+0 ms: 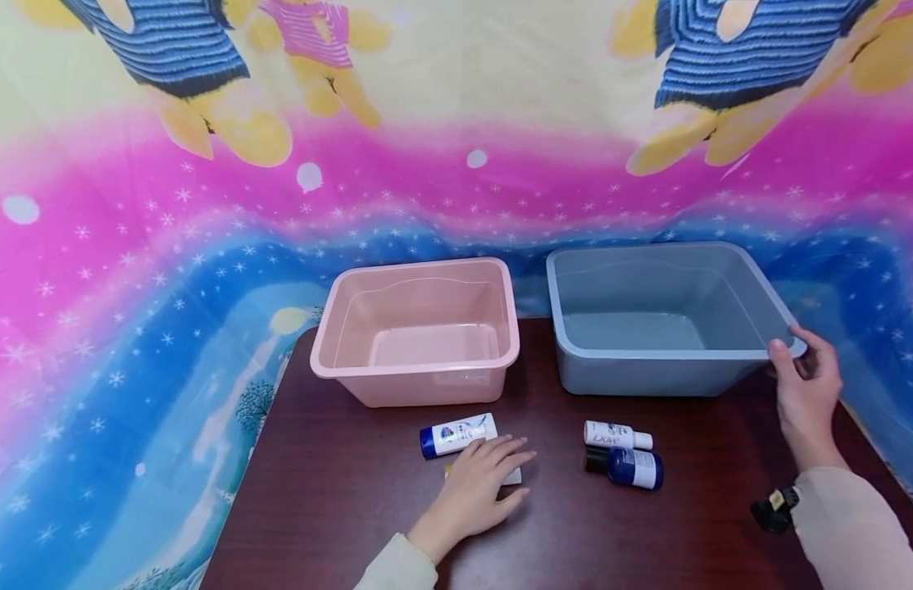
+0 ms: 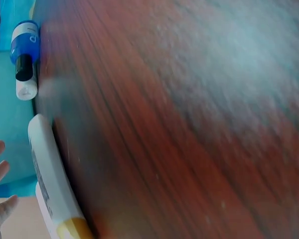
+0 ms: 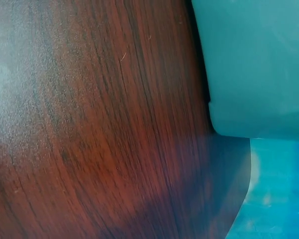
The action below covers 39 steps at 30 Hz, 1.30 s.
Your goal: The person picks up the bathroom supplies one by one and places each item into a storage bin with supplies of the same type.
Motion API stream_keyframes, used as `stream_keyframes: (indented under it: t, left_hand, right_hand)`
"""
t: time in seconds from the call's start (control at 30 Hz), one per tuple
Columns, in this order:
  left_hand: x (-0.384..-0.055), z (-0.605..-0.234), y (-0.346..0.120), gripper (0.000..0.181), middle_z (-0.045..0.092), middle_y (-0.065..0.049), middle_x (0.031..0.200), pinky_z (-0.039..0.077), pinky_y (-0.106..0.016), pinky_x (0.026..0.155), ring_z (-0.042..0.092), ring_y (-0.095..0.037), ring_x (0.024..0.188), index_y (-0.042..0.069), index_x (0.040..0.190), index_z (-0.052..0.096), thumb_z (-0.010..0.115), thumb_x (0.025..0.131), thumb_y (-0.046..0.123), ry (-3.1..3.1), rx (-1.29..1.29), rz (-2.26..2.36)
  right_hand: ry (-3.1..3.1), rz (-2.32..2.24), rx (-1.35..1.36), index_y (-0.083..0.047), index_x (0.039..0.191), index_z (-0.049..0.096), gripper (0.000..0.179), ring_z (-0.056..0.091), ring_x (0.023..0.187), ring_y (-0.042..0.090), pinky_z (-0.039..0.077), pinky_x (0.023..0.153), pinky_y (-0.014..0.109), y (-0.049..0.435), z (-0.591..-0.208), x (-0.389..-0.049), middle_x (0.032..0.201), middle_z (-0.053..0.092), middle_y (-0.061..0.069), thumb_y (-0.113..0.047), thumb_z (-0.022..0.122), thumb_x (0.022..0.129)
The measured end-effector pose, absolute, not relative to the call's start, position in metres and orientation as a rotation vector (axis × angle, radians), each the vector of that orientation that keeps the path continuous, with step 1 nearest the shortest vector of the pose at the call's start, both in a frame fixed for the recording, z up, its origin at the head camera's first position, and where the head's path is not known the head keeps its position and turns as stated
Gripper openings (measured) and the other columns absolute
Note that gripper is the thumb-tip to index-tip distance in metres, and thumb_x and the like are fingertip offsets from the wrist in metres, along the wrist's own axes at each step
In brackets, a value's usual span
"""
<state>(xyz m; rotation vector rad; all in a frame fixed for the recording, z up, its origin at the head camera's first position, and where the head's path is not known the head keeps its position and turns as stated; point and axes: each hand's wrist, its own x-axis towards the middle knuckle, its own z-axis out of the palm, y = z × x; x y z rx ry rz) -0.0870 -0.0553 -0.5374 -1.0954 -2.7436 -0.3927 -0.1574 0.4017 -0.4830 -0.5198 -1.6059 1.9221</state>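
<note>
Table [image 1: 302, 492]: pinching grey bin [image 1: 648, 374] with right hand [image 1: 810, 397], holding left hand [image 1: 473, 487] spread over yellow-capped tube [image 2: 54, 172] (mostly hidden, head view).

Counted two bins: one pink bin [image 1: 420, 388], one blue-grey bin [image 1: 648, 378]. Tallied four containers: one blue-capped tube [image 1: 458, 435], one yellow-capped bottle [image 2: 54, 172], one Dove bottle [image 1: 611, 435], one navy bottle [image 1: 635, 469]. Noted two hands: one left hand [image 1: 477, 485], one right hand [image 1: 810, 393]; one table [image 1: 316, 500].

Makeshift tabletop set: wood-grain table [image 1: 560, 533] before cartoon-patterned cloth backdrop [image 1: 427, 168]
</note>
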Motion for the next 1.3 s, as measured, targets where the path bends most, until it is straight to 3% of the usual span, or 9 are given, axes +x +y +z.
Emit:
stream_keyframes:
  t: [0.33, 1.07, 1.3]
  left_hand:
    - [-0.083, -0.542, -0.038, 0.046, 0.052, 0.007, 0.144, 0.038, -0.043, 0.107, 0.047, -0.017, 0.133, 0.027, 0.138, 0.059, 0.062, 0.095, 0.044, -2.737, -1.151, -0.425]
    - [-0.078, -0.538, 0.021, 0.045, 0.052, 0.01, 0.144, 0.037, -0.031, 0.107, 0.047, -0.012, 0.132, 0.03, 0.138, 0.058, 0.061, 0.095, 0.044, -2.609, -1.257, -0.402]
    - [-0.077, -0.537, 0.039, 0.044, 0.048, 0.013, 0.146, 0.033, -0.028, 0.11, 0.043, -0.009, 0.135, 0.033, 0.14, 0.056, 0.055, 0.098, 0.047, -2.628, -1.276, -0.392]
  right_hand:
    - [-1.579, 1.886, -0.488, -0.012, 0.131, 0.062, 0.039, 0.055, 0.082, 0.008, 0.049, 0.067, 0.009, 0.4, -0.487, -0.158, 0.109, 0.06, -0.002, -0.006, 0.068, 0.093]
    - [-1.512, 1.872, -0.416, -0.009, 0.127, 0.063, 0.036, 0.049, 0.074, 0.01, 0.049, 0.065, 0.01, 0.398, -0.489, -0.159, 0.1, 0.057, 0.001, 0.0, 0.066, 0.092]
    - [-1.502, 1.886, -0.429, -0.01, 0.128, 0.063, 0.036, 0.052, 0.077, 0.009, 0.049, 0.066, 0.01, 0.396, -0.489, -0.157, 0.101, 0.058, 0.001, -0.001, 0.065, 0.093]
